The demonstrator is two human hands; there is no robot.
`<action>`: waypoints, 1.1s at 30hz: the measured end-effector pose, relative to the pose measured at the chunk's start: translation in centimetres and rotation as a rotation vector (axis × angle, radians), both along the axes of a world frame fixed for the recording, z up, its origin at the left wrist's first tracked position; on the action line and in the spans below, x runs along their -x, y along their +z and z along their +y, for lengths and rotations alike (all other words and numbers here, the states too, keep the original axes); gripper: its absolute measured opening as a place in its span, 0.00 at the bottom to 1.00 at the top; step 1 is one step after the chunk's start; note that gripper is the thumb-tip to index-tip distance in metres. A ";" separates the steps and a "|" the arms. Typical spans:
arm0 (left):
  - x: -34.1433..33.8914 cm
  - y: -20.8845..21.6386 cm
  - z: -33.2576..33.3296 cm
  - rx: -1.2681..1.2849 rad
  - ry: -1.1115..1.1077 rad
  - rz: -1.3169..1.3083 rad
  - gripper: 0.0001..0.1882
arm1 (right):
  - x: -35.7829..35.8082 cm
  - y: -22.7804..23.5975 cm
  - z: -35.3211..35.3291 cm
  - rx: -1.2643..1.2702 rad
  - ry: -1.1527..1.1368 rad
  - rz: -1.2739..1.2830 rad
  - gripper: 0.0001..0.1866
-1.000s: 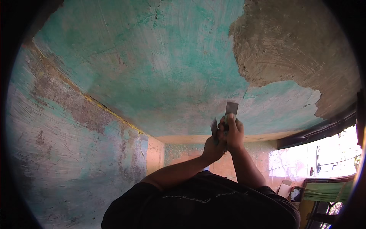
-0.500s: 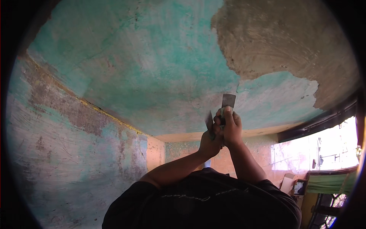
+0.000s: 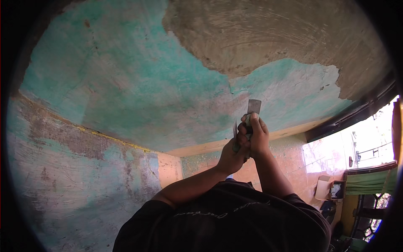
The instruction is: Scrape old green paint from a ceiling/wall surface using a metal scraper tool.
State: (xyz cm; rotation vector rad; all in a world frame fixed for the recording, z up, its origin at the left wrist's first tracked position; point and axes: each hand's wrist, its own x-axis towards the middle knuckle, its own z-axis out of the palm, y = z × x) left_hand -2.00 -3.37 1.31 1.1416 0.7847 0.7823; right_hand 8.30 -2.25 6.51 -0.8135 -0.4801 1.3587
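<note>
My right hand [image 3: 259,133] is closed round the handle of a putty knife [image 3: 254,106], thumb on top, with its flat metal blade pointing up and away from me. Close below and to the left, my left hand [image 3: 231,156] grips a second putty knife [image 3: 235,129], whose blade shows nearly edge-on. Both hands are together, the fingers partly overlapping and hiding much of the handles. Beyond them spreads a worn teal wall [image 3: 147,84] with a rough grey-brown bare patch [image 3: 268,33]. Neither blade plainly touches the wall.
To the left is another scraped wall [image 3: 75,176], met by a yellowish crack line [image 3: 96,133]. Peach tiles [image 3: 289,157] run lower down. At right are a bright window [image 3: 373,143], a green curtain [image 3: 367,185] and an open box [image 3: 337,189].
The view has swung, so the bare patch appears farther left and the box shows more. My hands stay together, each still gripping a putty knife; the left blade has turned more edge-on.
</note>
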 end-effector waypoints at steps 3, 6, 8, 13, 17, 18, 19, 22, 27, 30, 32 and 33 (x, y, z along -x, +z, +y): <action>-1.0 0.2 -0.6 -0.168 0.078 0.043 0.17 | -1.0 -0.6 -0.5 0.012 0.048 -0.009 0.16; -2.0 2.1 0.9 -0.229 0.119 0.224 0.17 | -2.0 1.3 1.5 0.134 0.009 -0.074 0.16; -2.6 1.9 1.5 -0.189 0.132 0.101 0.17 | -2.3 2.1 2.3 0.048 0.047 0.003 0.16; -2.8 2.4 -0.7 -0.218 0.184 0.130 0.16 | -2.6 1.0 0.7 0.089 0.086 -0.029 0.16; -3.4 3.4 1.8 -0.249 0.121 0.197 0.15 | -3.5 3.0 2.7 -0.028 0.110 -0.016 0.15; -3.6 3.3 1.3 -0.247 0.120 0.201 0.15 | -3.6 3.0 2.2 -0.025 0.110 -0.012 0.15; -3.7 3.3 0.8 -0.289 0.193 0.188 0.15 | -3.5 2.9 1.8 0.007 0.110 -0.019 0.15; -3.9 2.8 -0.9 -0.320 0.278 0.155 0.15 | -3.3 2.0 0.5 0.052 0.125 -0.001 0.15; -4.1 3.2 1.3 -0.177 0.138 0.147 0.14 | -4.1 3.4 2.2 -0.025 0.125 -0.009 0.16; -4.1 2.8 0.2 -0.263 0.203 0.231 0.14 | -4.0 3.0 1.4 0.044 0.127 -0.035 0.16; -4.4 2.2 -1.0 -0.285 0.239 0.213 0.14 | -4.0 1.8 0.4 0.062 0.139 -0.021 0.16; -4.6 2.1 -0.9 -0.299 0.274 0.196 0.14 | -4.1 1.6 0.5 0.088 0.152 -0.006 0.16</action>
